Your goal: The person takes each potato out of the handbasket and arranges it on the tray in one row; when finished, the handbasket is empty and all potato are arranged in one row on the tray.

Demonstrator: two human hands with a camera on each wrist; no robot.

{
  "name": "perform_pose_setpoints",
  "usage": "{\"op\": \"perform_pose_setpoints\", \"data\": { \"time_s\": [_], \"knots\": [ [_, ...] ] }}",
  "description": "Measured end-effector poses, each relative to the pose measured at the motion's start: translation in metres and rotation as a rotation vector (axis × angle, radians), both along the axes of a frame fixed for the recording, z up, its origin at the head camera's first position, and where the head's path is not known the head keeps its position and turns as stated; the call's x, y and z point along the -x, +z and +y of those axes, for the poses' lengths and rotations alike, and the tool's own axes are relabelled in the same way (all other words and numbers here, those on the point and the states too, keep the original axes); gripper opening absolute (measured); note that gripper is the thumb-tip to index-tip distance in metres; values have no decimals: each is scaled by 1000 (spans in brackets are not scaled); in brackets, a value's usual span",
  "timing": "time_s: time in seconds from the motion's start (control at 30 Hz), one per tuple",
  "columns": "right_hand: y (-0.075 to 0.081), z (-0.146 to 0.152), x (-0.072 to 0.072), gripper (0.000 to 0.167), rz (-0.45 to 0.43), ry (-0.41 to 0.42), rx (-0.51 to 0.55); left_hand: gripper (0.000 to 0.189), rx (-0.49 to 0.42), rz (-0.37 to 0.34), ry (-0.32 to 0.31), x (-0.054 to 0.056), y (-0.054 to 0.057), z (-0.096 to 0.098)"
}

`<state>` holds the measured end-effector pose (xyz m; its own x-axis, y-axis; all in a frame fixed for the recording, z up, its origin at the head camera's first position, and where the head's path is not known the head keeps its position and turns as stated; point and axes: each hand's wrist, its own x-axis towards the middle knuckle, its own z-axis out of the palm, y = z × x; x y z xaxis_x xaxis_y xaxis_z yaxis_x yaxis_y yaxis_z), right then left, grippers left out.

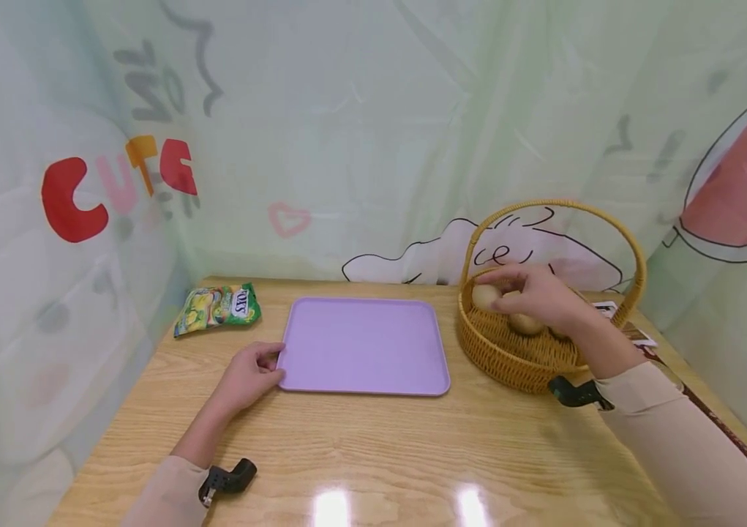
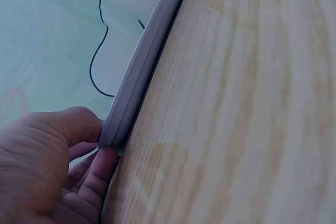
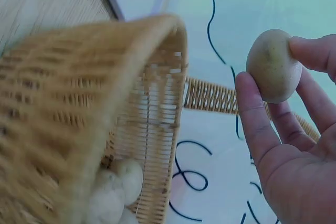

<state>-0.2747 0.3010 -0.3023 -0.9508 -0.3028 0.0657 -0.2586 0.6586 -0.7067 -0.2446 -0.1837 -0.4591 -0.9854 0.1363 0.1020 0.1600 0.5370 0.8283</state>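
My right hand [image 1: 544,298] pinches a small potato [image 3: 272,66] between thumb and fingers, above the rim of a wicker basket [image 1: 508,366]. More potatoes [image 3: 107,198] lie down inside that basket, partly hidden by its wall in the right wrist view. A flat purple tray [image 1: 363,344] lies on the table to the left of the basket. At the tray's left edge, my left hand [image 1: 248,375] grips the rim. The left wrist view shows the thumb and a finger [image 2: 106,163] on either side of the tray's corner.
A green snack packet [image 1: 218,307] lies at the back left of the wooden table [image 1: 360,446]. The basket's tall handle [image 1: 554,203] arches over it. Printed cloth [image 1: 347,146] hangs behind and at both sides. Some white, printed items [image 1: 639,333] lie right of the basket.
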Motion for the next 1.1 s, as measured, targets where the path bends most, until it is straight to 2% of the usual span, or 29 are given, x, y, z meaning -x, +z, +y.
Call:
{"op": "perform_pose_setpoints", "data": {
  "time_s": [0.27, 0.4, 0.63, 0.93, 1.1],
  "knots": [
    [-3, -24, 3, 45, 62, 54, -14, 48, -21, 19, -19, 1, -3, -3],
    [-3, -38, 5, 44, 63, 65, -8, 48, -33, 19, -28, 2, -3, -4],
    [-9, -59, 15, 44, 4, 90, 72, 49, -51, -11, -30, 1, -3, -5],
    [-20, -93, 24, 46, -84, 96, 184, 49, -49, 9, -38, 1, -4, -7],
    [-27, -108, 32, 46, -93, 85, 173, 49, -64, 15, -44, 2, -6, -7]
  ]
}}
